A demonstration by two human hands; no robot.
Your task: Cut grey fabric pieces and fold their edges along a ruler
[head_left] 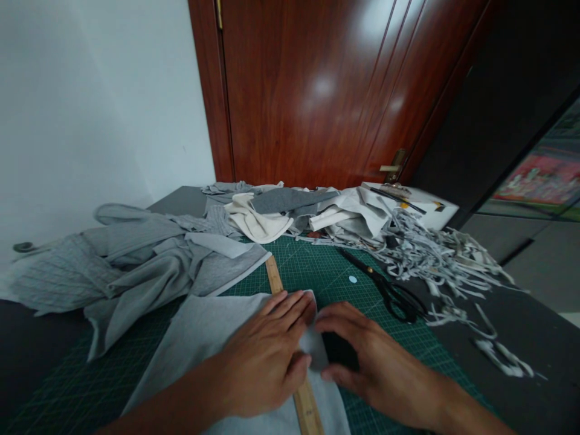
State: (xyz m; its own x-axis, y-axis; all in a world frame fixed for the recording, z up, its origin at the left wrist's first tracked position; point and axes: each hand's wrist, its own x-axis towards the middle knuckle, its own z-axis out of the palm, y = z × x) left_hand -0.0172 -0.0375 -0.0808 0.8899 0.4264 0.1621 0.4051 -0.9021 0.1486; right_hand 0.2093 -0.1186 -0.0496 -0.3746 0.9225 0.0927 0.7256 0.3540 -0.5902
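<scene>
A wooden ruler (309, 411) lies lengthwise over a piece of light grey fabric (212, 323) on the green cutting mat (294, 260). Pressed flat across the ruler and fabric is my left hand (267, 350), its fingers stretched out toward the far edge. My right hand (362, 356) is beside the fabric's right edge, thumb and fingers curved and apart. A dark patch shows between them; whether it is only shadow I cannot tell. Black-handled scissors (385, 284) rest on the mat beyond my right hand.
Crumpled grey ribbed cloth (149, 260) is heaped at the left. Cream and grey scraps (263, 220) lie along the back, with a tangle of thin fabric strips (421, 251) at right. A white box (441, 211) stands behind them, before a brown door (308, 90).
</scene>
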